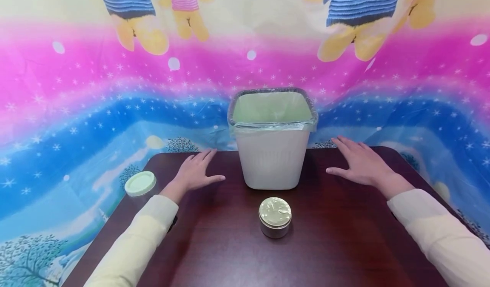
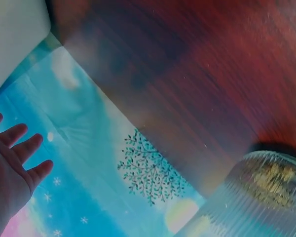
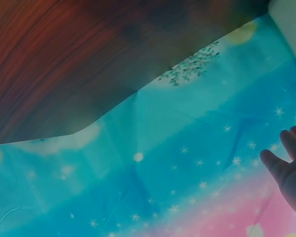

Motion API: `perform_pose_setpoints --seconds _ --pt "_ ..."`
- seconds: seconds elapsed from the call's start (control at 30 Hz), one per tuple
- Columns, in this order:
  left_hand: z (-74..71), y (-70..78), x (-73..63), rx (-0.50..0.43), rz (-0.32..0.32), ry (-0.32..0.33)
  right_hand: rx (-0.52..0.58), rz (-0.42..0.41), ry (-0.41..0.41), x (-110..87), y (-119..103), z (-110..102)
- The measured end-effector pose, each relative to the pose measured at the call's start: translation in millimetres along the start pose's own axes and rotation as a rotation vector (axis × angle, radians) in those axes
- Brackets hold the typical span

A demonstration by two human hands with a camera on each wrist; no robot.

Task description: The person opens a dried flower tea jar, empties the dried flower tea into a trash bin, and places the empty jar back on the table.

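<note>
A white bin (image 1: pixel 272 159) with a pale green liner folded over its grey rim stands at the far side of the table. In the head view my left hand (image 1: pixel 196 170) is to the left of it, fingers spread and holding nothing. On the other side, my right hand (image 1: pixel 360 163) also has spread fingers and touches nothing I can see. Closer to me sits a small round tin (image 1: pixel 274 217) with a wrinkled, shiny gold-coloured top. Both wrist views show part of each hand, the left (image 2: pixel 10 177) and the right (image 3: pixel 291 173), apart from the bin.
A ribbed clear jar (image 2: pixel 266 192) with something yellowish-brown inside stands near the table's left edge; its pale green lid (image 1: pixel 140 183) shows in the head view. The dark brown table (image 1: pixel 337 244) ends at a printed cloth backdrop (image 1: pixel 191 74) behind the bin.
</note>
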State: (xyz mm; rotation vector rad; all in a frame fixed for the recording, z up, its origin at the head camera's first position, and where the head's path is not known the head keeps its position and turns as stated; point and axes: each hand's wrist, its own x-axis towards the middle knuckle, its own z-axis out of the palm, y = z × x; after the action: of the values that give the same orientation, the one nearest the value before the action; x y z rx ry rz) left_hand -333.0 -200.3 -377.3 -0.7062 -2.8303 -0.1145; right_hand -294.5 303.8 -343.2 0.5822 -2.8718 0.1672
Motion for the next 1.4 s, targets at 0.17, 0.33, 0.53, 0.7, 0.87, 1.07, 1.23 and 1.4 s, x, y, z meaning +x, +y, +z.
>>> perform_pose_setpoints --seconds 0.17,0.33,0.53,0.7,0.87,1.07,1.23,1.4 --pt "2.7 9.1 -4.4 -0.007 0.013 0.001 0.021 -0.04 0.035 -2.9 -12 2" --pt "4.4 19.7 -8.9 -0.024 0.021 -0.025 0.038 -0.063 0.054 -4.9 -21 7" --pt "6.5 29.4 -12.8 -0.037 0.059 -0.025 0.052 -0.091 0.07 -6.3 -27 13" --pt "8.0 36.1 -14.9 -0.035 0.073 -0.034 0.068 -0.092 0.044 -8.9 -34 14" --pt "9.4 43.4 -17.1 -0.053 0.088 -0.048 0.099 -0.104 0.022 -11.5 -39 20" --pt "8.8 52.1 -20.8 -0.056 0.134 -0.041 0.125 -0.134 0.015 -15.3 -49 27" --pt "9.0 59.1 -22.9 -0.067 0.163 -0.035 0.152 -0.16 0.006 -18.0 -60 30" --pt "9.6 65.8 -24.1 -0.075 0.209 -0.017 0.214 -0.157 -0.04 -21.7 -69 35"
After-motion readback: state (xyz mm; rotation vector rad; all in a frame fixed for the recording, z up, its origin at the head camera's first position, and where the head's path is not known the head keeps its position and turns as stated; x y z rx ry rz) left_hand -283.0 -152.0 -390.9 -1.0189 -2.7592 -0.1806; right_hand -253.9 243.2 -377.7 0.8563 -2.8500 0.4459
